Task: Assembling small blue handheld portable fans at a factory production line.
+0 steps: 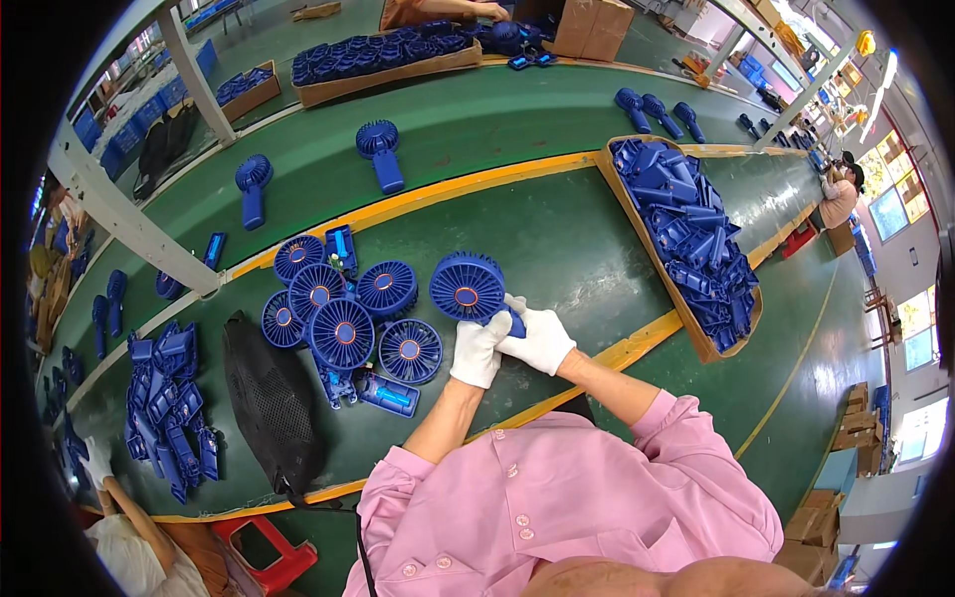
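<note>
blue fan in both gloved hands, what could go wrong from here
The blue fan is gripped by its handle between the left hand and right hand; it might slip. The carton, heaped with blue plastic parts, reaches past the yellow bench edge; a knock could spill some. The clustered fans touch and overlap, so bumping one might shift others.

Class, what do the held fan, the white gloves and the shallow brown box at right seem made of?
Held fan: probably moulded plastic, smooth and slightly glossy, with thin, even ribs. White gloves: likely soft fabric, matt, closely following the fingers; the weave is too small to tell. Brown box: apparently cardboard, dull, with thin walls.
</note>
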The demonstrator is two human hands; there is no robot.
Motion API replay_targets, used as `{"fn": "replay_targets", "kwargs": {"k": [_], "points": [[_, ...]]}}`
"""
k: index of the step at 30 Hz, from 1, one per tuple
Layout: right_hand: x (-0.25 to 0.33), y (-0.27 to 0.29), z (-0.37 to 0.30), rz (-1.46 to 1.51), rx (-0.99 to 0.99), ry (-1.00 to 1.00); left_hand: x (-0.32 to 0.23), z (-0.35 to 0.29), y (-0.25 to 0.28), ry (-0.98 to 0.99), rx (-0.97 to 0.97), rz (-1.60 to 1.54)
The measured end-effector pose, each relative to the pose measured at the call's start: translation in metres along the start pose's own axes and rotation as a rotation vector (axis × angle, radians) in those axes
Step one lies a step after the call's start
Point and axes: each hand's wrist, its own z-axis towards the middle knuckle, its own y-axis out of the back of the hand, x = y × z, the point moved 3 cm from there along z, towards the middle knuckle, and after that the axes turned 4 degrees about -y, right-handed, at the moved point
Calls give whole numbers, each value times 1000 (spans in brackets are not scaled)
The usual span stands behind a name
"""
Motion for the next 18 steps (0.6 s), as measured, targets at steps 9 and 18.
{"fn": "replay_targets", "kwargs": {"k": [9,18], "points": [[-4,3,-9,571,208,-215,-8,3,4,74,62,-103],[-23,2,0,768,294,-180,-19,5,-9,58,39,194]]}}
